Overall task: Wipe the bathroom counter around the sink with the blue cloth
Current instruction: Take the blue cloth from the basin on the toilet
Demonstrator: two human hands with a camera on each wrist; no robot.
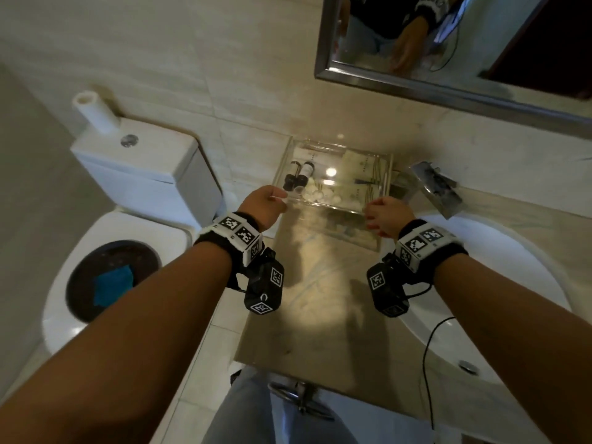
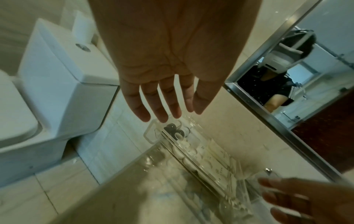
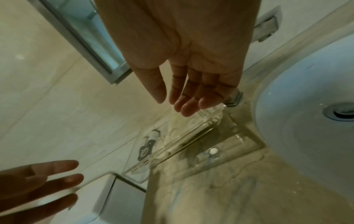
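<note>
The blue cloth (image 1: 113,284) lies folded in a dark round dish (image 1: 83,293) on the closed toilet lid, left of the marble counter (image 1: 320,315). Neither hand holds it. Both hands reach over the counter toward a clear acrylic tray (image 1: 290,155) standing against the back wall. My left hand (image 1: 269,198) hovers at the tray's left handle (image 2: 151,133) with its fingers (image 2: 162,106) straight. At the tray's right end (image 3: 214,115), my right hand (image 1: 382,213) has its fingers (image 3: 191,98) loosely extended. Whether either hand touches the tray, I cannot tell.
The tray holds two small dark-capped bottles (image 1: 298,176), white cotton balls and paper sachets. A white sink (image 1: 480,315) lies at the right with a chrome faucet (image 1: 435,187) behind it. Toilet tank (image 1: 144,168) at left; mirror (image 1: 448,43) above. A black cable (image 1: 426,363) hangs over the sink.
</note>
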